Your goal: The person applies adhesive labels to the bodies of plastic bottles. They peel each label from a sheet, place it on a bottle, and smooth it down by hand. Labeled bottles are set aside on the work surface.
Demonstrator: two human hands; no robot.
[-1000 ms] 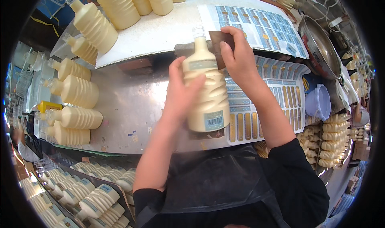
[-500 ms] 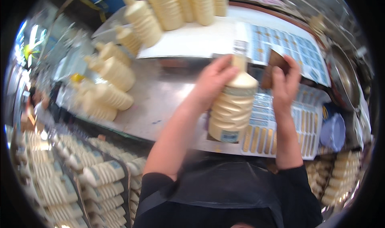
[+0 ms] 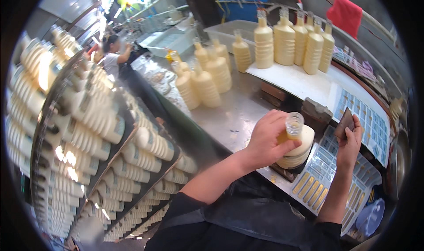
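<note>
A cream ribbed bottle point(image 3: 304, 138) with a clear threaded neck stands at the front edge of the metal worktable point(image 3: 221, 129). My left hand point(image 3: 274, 138) is closed round its neck and shoulder; the bottle's open mouth faces up. To the right of it my right hand point(image 3: 349, 145) pinches a thin, flat brown piece point(image 3: 343, 125) between thumb and fingers. Below the right forearm lies a sheet of gold strips point(image 3: 312, 191) on a pale blue and white backing. A dark block point(image 3: 316, 112) sits just behind the bottle.
Several cream bottles point(image 3: 285, 39) stand on a white board point(image 3: 300, 83) at the back; more point(image 3: 205, 87) stand at the table's left. Racks of bottles point(image 3: 97, 131) rise at far left. Blue label sheets point(image 3: 364, 120) and a purple basin point(image 3: 370, 218) are right. Another person point(image 3: 112, 58) is far left.
My view has swung left, bringing the bottle racks and the other person into fuller sight. The bottle's mouth now faces me more. Both hands keep their holds.
</note>
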